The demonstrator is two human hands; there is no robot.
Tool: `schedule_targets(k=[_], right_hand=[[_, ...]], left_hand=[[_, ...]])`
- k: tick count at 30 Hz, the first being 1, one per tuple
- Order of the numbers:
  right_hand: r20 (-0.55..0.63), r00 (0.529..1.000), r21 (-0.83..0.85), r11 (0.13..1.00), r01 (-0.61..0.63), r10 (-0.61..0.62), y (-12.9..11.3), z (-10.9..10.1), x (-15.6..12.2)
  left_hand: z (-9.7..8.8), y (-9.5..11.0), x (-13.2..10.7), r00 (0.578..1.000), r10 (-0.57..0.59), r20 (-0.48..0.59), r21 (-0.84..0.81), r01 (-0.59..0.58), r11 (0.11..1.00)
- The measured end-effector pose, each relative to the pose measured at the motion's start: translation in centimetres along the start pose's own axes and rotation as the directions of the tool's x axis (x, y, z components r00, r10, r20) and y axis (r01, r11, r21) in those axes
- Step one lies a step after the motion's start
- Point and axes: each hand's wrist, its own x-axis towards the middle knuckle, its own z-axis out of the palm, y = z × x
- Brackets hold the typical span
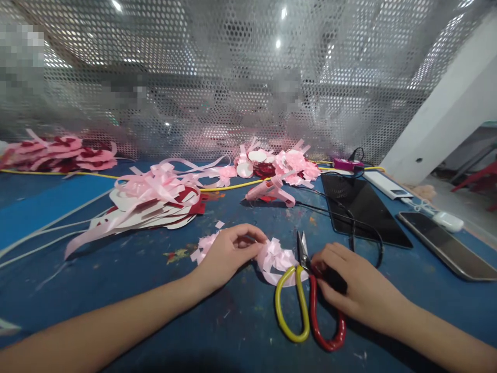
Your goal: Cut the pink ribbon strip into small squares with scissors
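Observation:
My left hand has its thumb and index finger pinched on a gathered pink ribbon, just above the blue tabletop. A loose loop of this ribbon hangs down and passes behind the scissors. These have one yellow and one red handle, and their dark blades point away from me, slightly parted. On their right, my right hand is curled with its fingertips at the top of the red handle, near the pivot. More cut pink ribbon lies partly hidden behind my left hand.
Beyond my hands lie a pink glue gun, a pile of white and red cutouts with ribbon, and pink ribbon flowers. A black tablet, phone and cables are at right. A perforated metal screen stands behind.

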Motion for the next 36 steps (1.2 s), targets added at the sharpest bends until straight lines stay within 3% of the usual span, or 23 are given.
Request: schedule_targets(k=[2,5,8,12,16,19,27,36], right_hand=[[-0.004,1.000,0.038,0.999,-0.007,0.007,0.4,-0.4,0.0],[-0.122,0.992,0.119,0.993,-0.019,0.034,2.3,-2.0,1.3],[-0.269,0.954,0.087,0.990,-0.114,0.133,5.5,-4.1,5.3],[0.018,0.999,0.045,0.999,-0.029,0.029,9.1,-5.8,14.4],[0.238,0.967,0.006,0.995,0.096,-0.095,9.5,-5.3,22.3],[0.349,0.925,-0.030,0.984,0.174,-0.152,8.5,-4.4,25.3],[0.490,0.857,-0.080,0.970,0.228,-0.161,7.2,-2.9,26.9],[0.462,0.875,-0.125,0.966,0.226,-0.145,6.8,-4.0,26.1]], left_hand=[[0.0,0.0,0.0,1.000,0.013,0.008,0.016,-0.013,1.000],[0.0,0.1,-0.1,0.999,0.016,0.032,0.026,-0.017,1.000],[0.0,0.2,-0.1,0.999,0.000,0.051,0.023,-0.001,1.000],[0.0,0.1,-0.2,0.997,-0.018,0.073,-0.001,0.018,1.000],[-0.2,0.0,-0.3,0.997,-0.041,0.070,-0.005,0.041,0.999],[-0.2,-0.1,-0.4,0.995,-0.048,0.087,-0.034,0.051,0.998],[-0.2,-0.2,0.0,0.990,-0.075,0.122,-0.055,0.082,0.995],[-0.2,0.0,0.0,0.990,-0.044,0.131,-0.051,0.051,0.997]])
